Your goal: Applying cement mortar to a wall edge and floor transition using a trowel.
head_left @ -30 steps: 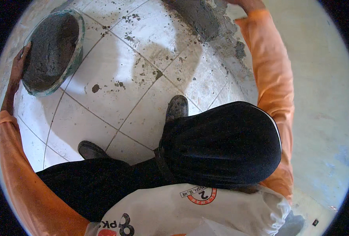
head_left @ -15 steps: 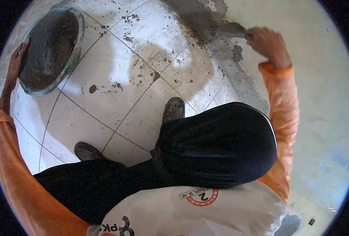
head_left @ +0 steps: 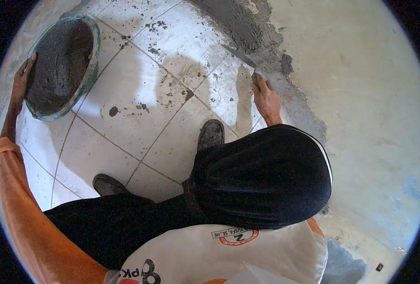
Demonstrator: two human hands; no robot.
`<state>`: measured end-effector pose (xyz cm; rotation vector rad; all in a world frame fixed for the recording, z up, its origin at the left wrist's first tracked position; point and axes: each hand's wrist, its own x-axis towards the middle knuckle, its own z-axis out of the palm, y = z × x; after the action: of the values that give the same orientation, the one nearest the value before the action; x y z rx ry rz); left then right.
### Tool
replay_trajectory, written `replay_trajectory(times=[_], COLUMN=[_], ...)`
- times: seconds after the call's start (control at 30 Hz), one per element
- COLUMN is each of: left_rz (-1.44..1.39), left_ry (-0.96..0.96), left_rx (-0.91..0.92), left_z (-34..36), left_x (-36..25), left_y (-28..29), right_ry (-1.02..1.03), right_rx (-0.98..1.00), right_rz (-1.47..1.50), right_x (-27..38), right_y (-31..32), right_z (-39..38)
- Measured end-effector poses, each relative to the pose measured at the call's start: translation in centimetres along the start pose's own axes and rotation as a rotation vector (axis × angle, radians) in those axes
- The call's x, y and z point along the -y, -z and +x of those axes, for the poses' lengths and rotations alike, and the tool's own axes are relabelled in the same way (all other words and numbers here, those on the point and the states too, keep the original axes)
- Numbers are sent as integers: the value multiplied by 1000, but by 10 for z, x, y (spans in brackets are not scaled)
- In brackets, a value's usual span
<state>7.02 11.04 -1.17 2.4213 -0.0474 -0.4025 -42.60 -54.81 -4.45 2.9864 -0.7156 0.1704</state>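
Note:
At the left, my left hand (head_left: 24,78) grips the outer rim of a green basin (head_left: 95,61). The basin is tilted and holds dark wet mortar (head_left: 60,64). My right hand (head_left: 268,100) is closed round the handle of a trowel. The thin dark blade of the trowel (head_left: 240,57) is seen nearly edge-on, close to where the floor meets the wall. A band of wet grey mortar (head_left: 238,23) covers the wall's lower edge beyond the blade. My right forearm is mostly hidden behind my raised knee.
White floor tiles (head_left: 120,137) are spattered with mortar crumbs (head_left: 155,49). The pale wall (head_left: 356,94) rises at the right, with a rough grey strip along its foot. My dark shoes (head_left: 211,133) stand on the tiles, and my bent black-trousered knee (head_left: 266,175) is beside the wall.
My right hand has come down and left with the trowel, from over the wall to the floor edge. The basin has shifted slightly downward in view, my left hand still on it.

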Motion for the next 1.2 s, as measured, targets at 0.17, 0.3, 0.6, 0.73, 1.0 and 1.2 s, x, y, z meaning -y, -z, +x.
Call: replay_trajectory(times=[0.17, 0.3, 0.6, 0.73, 1.0, 1.2], left_rz=[1, -69, -118, -149, -133, -130], left_ry=[3, -33, -115, -74, -34, -13], left_rx=[-14, 101, 71, 84, 82, 86], left_z=[2, 7, -29, -34, -33, -27], left_x=[-13, -29, -30, -38, -40, -29], left_y=[-10, -8, -10, -7, -3, 5], right_ry=[-163, -214, -309, -239, -185, -204], right_rx=[-17, -66, -74, -58, -183, -92], right_rz=[34, 52, 116, 243, 113, 87], right_x=[5, -8, -4, 28, 33, 42], right_y=[-30, -41, -30, -19, -36, -51], right_z=[3, -7, -14, -19, 29, 53])
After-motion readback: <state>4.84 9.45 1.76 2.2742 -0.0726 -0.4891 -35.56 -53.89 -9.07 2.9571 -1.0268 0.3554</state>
